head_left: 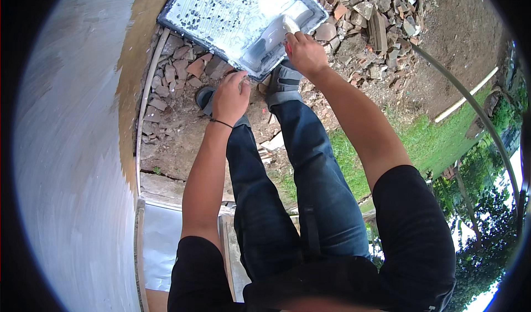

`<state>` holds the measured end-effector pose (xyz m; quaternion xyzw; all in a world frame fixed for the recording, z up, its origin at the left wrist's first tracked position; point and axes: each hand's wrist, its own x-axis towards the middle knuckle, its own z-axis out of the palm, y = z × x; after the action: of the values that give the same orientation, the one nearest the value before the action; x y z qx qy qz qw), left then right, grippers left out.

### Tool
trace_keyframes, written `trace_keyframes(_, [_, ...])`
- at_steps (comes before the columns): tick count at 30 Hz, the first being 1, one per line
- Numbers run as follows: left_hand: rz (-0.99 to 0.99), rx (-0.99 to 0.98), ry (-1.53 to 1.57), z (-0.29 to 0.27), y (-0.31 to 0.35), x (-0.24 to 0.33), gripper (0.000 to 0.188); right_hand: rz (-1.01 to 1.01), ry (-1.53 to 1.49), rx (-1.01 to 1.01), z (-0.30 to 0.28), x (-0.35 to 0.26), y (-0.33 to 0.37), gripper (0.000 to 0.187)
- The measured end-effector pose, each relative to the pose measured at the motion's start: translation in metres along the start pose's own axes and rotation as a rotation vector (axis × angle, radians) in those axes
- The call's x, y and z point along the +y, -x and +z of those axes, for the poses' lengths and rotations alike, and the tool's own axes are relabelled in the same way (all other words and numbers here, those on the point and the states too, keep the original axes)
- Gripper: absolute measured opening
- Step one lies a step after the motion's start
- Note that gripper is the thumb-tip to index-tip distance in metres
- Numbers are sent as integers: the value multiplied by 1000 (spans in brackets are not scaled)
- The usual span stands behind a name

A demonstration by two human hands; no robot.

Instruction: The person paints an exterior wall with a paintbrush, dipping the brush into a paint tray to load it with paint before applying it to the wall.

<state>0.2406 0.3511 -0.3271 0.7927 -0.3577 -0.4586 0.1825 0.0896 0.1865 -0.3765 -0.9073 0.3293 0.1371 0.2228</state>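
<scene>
A black-rimmed paint tray (227, 13) lies ahead of me, with white paint pooled in its deeper near end and dark specks showing across its ribbed slope. My right hand (307, 55) is closed round the handle of a paintbrush (290, 25), and a bit of red shows at my fingers. The brush's whitened bristles are over the tray's right side. At the tray's near corner my left hand (231, 97) has its fingers bent against the rim, gripping it. The undersides of those fingers are hidden.
Broken tile and brick rubble (365, 19) lies round the tray. On the left rises a wall (77, 146) with whitish paint and a brown lower band. A pale pipe (148, 102) runs along its foot. My shoes (285, 82) stand just below the tray; grass (426, 138) lies right.
</scene>
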Motion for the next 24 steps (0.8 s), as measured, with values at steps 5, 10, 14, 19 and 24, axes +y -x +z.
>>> trace_keyframes(5, [-18, -32, 3, 1, 13, -5, 28, 204, -119, 46, -30, 0, 5, 20])
trace_keyframes(10, [-7, -3, -8, -1, 17, 0, 29, 371, -349, 216, -41, 14, 18, 25])
trace_keyframes(14, [12, -29, 4, -2, 15, 2, 28, 378, -404, 245, -36, 21, 32, 26])
trace_keyframes(19, [21, -24, -32, -4, 18, 5, 27, 412, -457, 278, -38, 11, 39, 26])
trace_keyframes(24, [44, -52, -57, 7, 20, 2, 28, 479, -565, 351, -28, -2, 46, 25])
